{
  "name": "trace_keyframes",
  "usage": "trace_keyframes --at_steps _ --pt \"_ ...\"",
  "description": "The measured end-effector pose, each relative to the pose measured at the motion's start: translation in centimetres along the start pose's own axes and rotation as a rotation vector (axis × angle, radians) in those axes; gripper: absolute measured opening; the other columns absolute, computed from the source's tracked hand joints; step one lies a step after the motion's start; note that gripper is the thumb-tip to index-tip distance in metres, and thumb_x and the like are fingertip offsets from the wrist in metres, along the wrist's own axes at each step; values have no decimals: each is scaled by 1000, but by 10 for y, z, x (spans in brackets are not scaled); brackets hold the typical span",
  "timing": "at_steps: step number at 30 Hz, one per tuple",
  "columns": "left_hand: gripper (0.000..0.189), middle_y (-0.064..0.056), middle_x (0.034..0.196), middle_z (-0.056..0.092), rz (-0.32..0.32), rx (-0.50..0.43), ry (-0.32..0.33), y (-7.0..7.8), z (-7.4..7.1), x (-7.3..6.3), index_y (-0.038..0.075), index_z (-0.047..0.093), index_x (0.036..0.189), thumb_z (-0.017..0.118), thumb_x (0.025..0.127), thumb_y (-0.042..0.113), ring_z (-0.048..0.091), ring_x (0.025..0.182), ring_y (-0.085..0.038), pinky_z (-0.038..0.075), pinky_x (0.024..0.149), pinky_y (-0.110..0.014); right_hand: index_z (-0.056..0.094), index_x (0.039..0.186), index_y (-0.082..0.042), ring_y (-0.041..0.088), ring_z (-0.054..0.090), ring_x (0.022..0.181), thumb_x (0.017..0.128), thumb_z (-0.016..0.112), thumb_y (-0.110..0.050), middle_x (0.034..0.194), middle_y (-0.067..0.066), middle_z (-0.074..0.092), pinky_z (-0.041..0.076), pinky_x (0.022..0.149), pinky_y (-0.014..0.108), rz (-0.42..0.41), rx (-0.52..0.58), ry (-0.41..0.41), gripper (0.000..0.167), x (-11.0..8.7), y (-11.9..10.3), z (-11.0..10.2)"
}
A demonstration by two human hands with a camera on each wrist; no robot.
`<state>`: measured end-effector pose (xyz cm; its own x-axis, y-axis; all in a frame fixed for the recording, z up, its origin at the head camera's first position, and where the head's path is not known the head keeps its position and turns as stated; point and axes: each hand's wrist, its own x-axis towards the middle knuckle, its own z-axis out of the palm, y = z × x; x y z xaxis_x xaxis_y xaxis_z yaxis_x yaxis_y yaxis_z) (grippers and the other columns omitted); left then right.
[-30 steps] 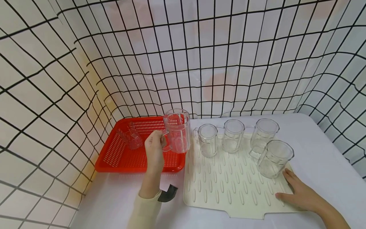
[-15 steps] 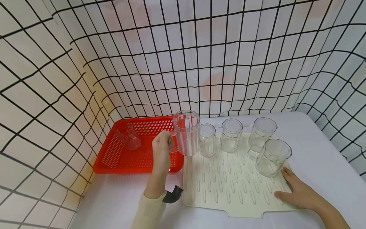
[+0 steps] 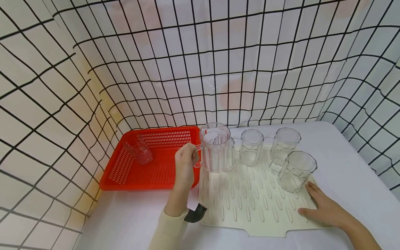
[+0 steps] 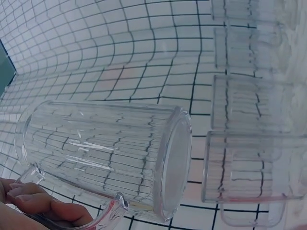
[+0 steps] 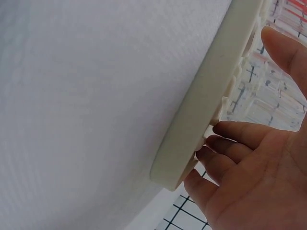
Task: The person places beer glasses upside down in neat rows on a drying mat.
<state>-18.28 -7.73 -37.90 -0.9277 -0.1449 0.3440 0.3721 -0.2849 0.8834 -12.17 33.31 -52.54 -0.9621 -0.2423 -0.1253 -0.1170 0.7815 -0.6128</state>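
My left hand [image 3: 185, 161] grips the handle of a clear glass mug [image 3: 215, 152], upright above the left back part of a cream ribbed drainer tray [image 3: 243, 211]. In the left wrist view, fingers [image 4: 36, 203] curl round the handle of this mug [image 4: 96, 153]; its base is clear of the mugs beyond. In the head view it partly covers a smaller mug [image 3: 231, 158] standing on the tray. My right hand [image 3: 326, 208] lies at the tray's right edge, thumb spread. In the right wrist view its fingertips [image 5: 223, 127] touch the tray's side [image 5: 201, 96].
Three more clear mugs stand on the tray: one mug [image 3: 251, 149] at the back, another mug [image 3: 284, 140] to its right, and a wide mug [image 3: 297, 173] nearer my right hand. Left of the tray, a red basket [image 3: 134, 186] holds a glass mug [image 3: 142, 152]. Black netting [image 3: 215, 74] surrounds the table.
My left hand has carried the mug rightward from over the red basket to above the tray, now overlapping the leftmost standing mug in view. The right hand stays at the tray's edge.
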Motion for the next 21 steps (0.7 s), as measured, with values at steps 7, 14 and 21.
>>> trace_keyframes --at_steps 7,14,21 --pt "33 1 54 30 -11 -28 -33 -3 10 -1 -1 30 62 41 92 6 29 52 -11 22 51 -26 20 142 22 64 14 131 83 73 -36 148 43 12 22 95 75 13 -24 5 98 0 -1 -1" --pt "33 2 54 33 -62 -21 -54 -9 18 -5 -6 30 63 41 92 7 31 53 -11 25 51 -23 21 141 23 64 14 131 83 74 -35 147 44 13 22 95 75 2 -18 10 97 0 -2 -1" --pt "31 4 53 31 -87 -38 -84 -13 25 -7 -6 28 63 39 90 5 28 51 -10 20 50 -25 21 141 23 64 14 131 83 74 -34 147 43 13 22 95 75 -2 -19 13 97 0 -3 -1"
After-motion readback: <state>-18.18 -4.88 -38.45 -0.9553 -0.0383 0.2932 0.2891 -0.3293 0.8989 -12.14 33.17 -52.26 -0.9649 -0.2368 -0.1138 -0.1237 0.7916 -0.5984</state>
